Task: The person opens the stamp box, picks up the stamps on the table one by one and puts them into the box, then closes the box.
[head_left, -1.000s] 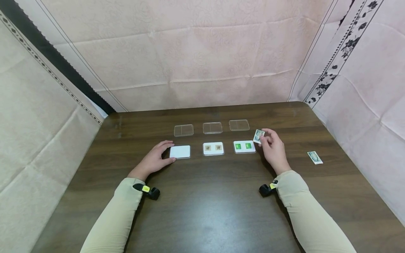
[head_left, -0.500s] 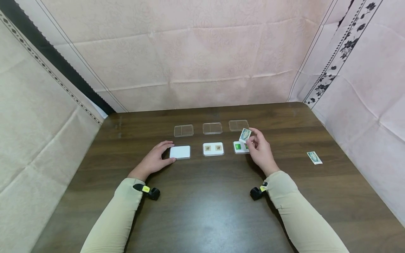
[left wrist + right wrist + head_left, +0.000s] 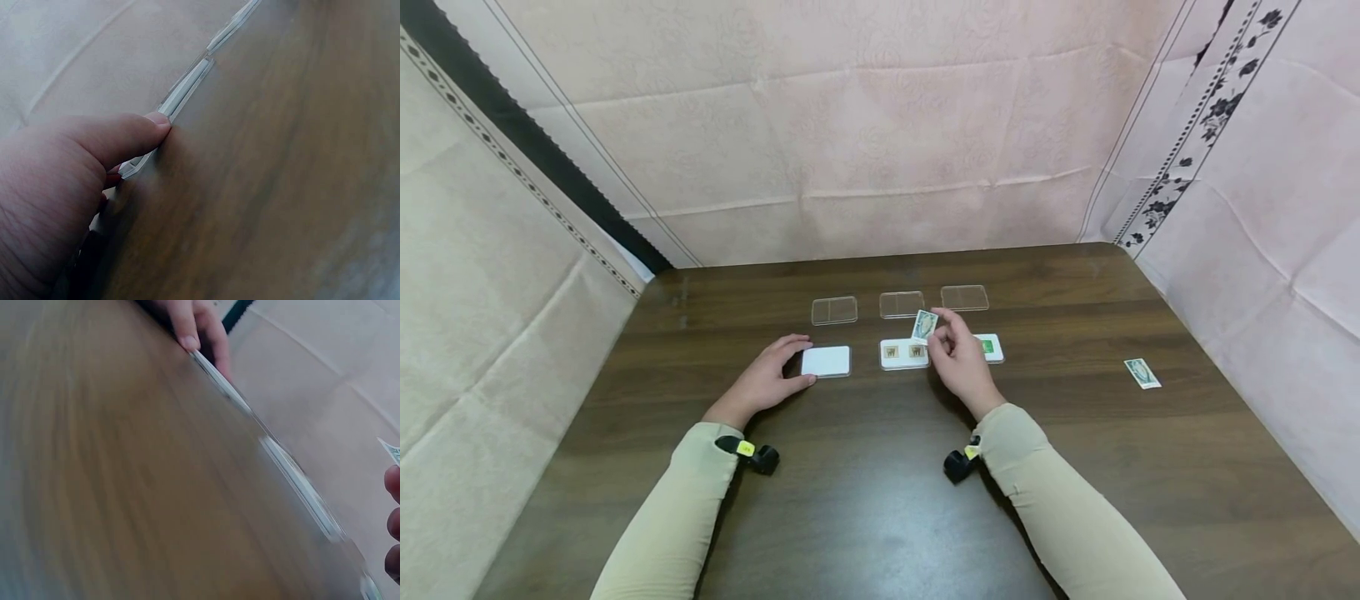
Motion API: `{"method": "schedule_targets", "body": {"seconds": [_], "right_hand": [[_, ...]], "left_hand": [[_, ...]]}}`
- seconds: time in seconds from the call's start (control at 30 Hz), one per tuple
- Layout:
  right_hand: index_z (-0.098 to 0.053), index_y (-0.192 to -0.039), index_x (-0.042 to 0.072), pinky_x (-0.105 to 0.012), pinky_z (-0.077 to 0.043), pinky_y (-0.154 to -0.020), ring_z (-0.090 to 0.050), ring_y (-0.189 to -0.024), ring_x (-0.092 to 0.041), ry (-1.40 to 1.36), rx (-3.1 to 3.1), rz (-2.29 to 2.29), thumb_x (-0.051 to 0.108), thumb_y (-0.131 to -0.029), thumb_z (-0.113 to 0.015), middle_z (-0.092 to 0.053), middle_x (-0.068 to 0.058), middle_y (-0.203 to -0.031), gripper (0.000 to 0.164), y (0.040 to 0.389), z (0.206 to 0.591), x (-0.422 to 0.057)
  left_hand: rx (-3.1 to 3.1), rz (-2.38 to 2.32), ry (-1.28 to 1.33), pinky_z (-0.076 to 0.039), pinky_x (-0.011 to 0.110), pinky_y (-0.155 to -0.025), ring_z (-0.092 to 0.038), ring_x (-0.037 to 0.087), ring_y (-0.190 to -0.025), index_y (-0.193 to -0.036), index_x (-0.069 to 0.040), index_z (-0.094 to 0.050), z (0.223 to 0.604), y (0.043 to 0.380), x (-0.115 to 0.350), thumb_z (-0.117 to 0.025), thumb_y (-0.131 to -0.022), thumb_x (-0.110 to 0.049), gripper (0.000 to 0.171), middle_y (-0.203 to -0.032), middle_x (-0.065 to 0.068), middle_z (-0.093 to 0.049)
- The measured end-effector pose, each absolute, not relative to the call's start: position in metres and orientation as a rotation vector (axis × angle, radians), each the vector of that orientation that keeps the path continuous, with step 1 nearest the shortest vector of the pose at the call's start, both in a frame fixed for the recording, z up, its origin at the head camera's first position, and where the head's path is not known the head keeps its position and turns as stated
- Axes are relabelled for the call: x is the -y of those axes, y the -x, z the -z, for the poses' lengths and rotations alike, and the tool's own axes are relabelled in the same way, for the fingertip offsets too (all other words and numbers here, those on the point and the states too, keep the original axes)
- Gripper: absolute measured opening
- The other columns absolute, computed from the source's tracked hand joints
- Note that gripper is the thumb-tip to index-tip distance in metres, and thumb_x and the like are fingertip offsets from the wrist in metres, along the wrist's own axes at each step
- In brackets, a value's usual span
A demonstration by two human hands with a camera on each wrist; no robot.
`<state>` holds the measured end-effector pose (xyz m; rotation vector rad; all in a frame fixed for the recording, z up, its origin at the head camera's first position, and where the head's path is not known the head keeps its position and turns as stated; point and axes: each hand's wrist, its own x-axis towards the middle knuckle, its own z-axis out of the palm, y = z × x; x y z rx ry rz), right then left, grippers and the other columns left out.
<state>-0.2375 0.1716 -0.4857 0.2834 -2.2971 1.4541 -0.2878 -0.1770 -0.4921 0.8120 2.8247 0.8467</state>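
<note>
In the head view my left hand [image 3: 765,380] holds the left edge of a shallow clear case with a plain white insert [image 3: 826,362]. Its thumb lies at the near edge, also seen in the left wrist view, and its fingers at the far corner. My right hand [image 3: 961,367] pinches a small stamp-like paper slip [image 3: 924,325] with a white border and greenish print. The slip hangs over the far right corner of the middle case [image 3: 904,354], which bears two small brownish pictures. Behind the right hand, the green-pictured case [image 3: 991,348] is partly hidden.
Three clear lids [image 3: 834,311] lie in a row behind the cases. Another stamp-like slip [image 3: 1142,373] rests on the brown table [image 3: 850,517] at the right. Pale cloth [image 3: 880,167] hangs along the table's far edge and both sides.
My right hand has carried the paper slip leftward, from beside the green-pictured case, across it, to over the middle case. My left hand has stayed at the white case.
</note>
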Motion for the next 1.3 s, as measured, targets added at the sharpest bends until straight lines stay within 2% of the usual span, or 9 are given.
{"method": "schedule_targets", "body": {"seconds": [0.33,0.83,1.2,1.3], "right_hand": [[-0.056,-0.137,0.01,-0.025,-0.041,-0.058,-0.051,-0.061,-0.011,-0.306,2.356,-1.407,0.005,-0.095,-0.062,-0.067,-0.001,-0.082,0.043,0.243,0.488,-0.126],[-0.058,-0.137,0.006,-0.028,-0.047,-0.065,-0.055,-0.067,-0.01,-0.402,2.416,-1.367,0.009,-0.095,-0.064,-0.071,0.0,-0.086,0.043,0.241,0.49,-0.064],[-0.061,-0.136,0.017,-0.03,-0.046,-0.062,-0.056,-0.067,-0.01,-0.285,2.585,-1.228,0.02,-0.097,-0.06,-0.067,0.007,-0.086,0.04,0.25,0.494,-0.043],[-0.06,-0.139,0.018,-0.031,-0.048,-0.066,-0.059,-0.073,-0.011,-0.283,2.622,-1.137,0.022,-0.096,-0.06,-0.066,0.009,-0.086,0.043,0.252,0.495,-0.039]], "left_hand": [[-2.823,-0.845,-0.812,-0.03,0.057,-0.115,-0.035,0.036,-0.144,-0.146,-0.006,-0.051,0.492,0.288,0.177,-0.073,-0.093,-0.031,0.062,-0.155,0.013,-0.041],[-2.829,-0.854,-0.781,-0.031,0.057,-0.114,-0.036,0.035,-0.144,-0.145,-0.007,-0.052,0.493,0.289,0.175,-0.074,-0.093,-0.033,0.063,-0.155,0.013,-0.041],[-2.825,-0.874,-0.804,-0.032,0.057,-0.114,-0.037,0.035,-0.143,-0.144,-0.005,-0.053,0.495,0.292,0.175,-0.074,-0.093,-0.032,0.061,-0.154,0.014,-0.043],[-2.823,-0.869,-0.8,-0.032,0.056,-0.114,-0.037,0.035,-0.143,-0.144,-0.005,-0.053,0.496,0.292,0.176,-0.074,-0.093,-0.032,0.062,-0.154,0.014,-0.043]]}}
